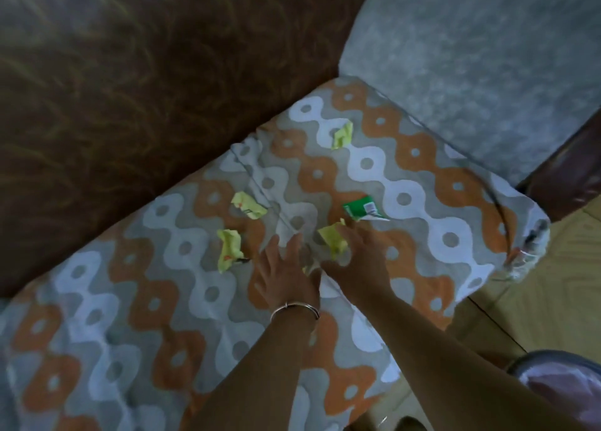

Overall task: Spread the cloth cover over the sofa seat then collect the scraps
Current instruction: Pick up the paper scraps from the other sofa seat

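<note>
Spread over the sofa seat, from near left to far right: the cloth cover [406, 176], patterned in orange, white and grey waves, wrinkled along a fold near the middle. Behind it on the left, a dark brown backrest [130, 89]; at the far right, a grey armrest [471, 56].

Scattered on the cover, five scraps:
- a far yellow scrap [343, 134], close to the armrest
- a second yellow scrap [248, 205], just left of the fold
- a third yellow scrap [229, 250], nearer and slightly left of the second
- a green scrap [362, 210], right of the fold
- a fourth yellow scrap [333, 238], just near of the green one

Reaching in from the near edge, both bare arms. Left hand [286, 268], bangle [294, 310] at the wrist, laid on the cover with fingers straight and spread, holding nothing. Right hand [354, 261] just beside it, fingertips at the fourth yellow scrap and partly over it (too blurred to tell whether pinching it or only touching). Between the two hands, a small yellowish bit, unclear.

At the near right corner, the rim of a round bin [566, 385] on a tan floor [553, 284].
</note>
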A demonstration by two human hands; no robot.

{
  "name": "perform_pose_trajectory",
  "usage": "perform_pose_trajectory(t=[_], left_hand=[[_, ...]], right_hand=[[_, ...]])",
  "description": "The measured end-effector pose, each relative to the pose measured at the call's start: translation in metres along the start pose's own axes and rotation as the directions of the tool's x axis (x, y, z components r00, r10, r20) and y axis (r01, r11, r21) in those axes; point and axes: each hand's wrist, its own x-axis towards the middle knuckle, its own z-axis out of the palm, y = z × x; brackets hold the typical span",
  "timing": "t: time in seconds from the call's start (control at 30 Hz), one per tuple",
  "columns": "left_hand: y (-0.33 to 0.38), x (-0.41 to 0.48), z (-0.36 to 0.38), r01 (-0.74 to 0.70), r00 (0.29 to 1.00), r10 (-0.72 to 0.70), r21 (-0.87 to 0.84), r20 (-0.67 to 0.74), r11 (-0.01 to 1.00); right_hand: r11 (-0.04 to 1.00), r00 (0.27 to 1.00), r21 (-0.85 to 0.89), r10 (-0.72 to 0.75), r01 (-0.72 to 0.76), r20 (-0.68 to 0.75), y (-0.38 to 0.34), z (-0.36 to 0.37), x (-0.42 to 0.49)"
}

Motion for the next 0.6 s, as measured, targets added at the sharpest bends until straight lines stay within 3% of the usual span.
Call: perform_pose_trajectory(t=[0.17, 0.27, 0.37, 0.5, 0.6], left_hand=[[-0.027, 0.023, 0.01, -0.001, 0.997, -0.006, 0.081, 0.082, 0.997], [-0.037, 0.029, 0.014, -0.057, 0.995, 0.045, 0.13, 0.091, 0.99], [-0.042, 0.036, 0.009, -0.074, 0.992, 0.066, 0.072, 0.11, 0.995], [-0.038, 0.046, -0.01, -0.096, 0.995, 0.089, -0.179, -0.043, 0.979], [-0.04, 0.059, -0.023, -0.04, 0.972, 0.017, -0.091, -0.234, 0.995]], right_hand=[[0.97, 0.999, -0.243, -0.027, 0.015, -0.043, -0.01, 0.035, 0.02], [0.948, 0.994, -0.31, 0.039, -0.068, -0.097, -0.01, 0.044, 0.024], [0.915, 0.988, -0.382, 0.089, -0.13, -0.123, -0.011, 0.046, 0.027], [0.912, 0.992, -0.392, 0.106, -0.121, -0.061, -0.019, 0.043, 0.031], [0.907, 0.996, -0.418, 0.025, -0.058, -0.084, -0.025, 0.035, 0.034]])
